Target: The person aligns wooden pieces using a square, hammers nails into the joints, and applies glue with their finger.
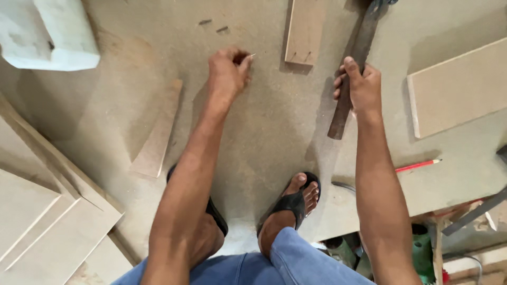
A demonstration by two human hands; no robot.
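My left hand (pixel 228 71) is pinched around a small thin nail (pixel 252 55) whose tip sticks out past my fingertips, above the dusty floor. Gripped in my right hand (pixel 360 84) is the dark wooden handle (pixel 349 89) of a hammer; the handle runs up to the top edge, where the head is mostly cut off. A short wooden strip (pixel 305 30) with small notches at its lower end lies on the floor between my two hands, a little farther away.
Another wood strip (pixel 158 132) lies left of my left arm. Board panels (pixel 455 88) lie at the right, more panels (pixel 47 221) at lower left. A white block (pixel 47 31) sits top left. A red pencil (pixel 418 165) lies near my right forearm. My sandalled foot (pixel 294 203) is below.
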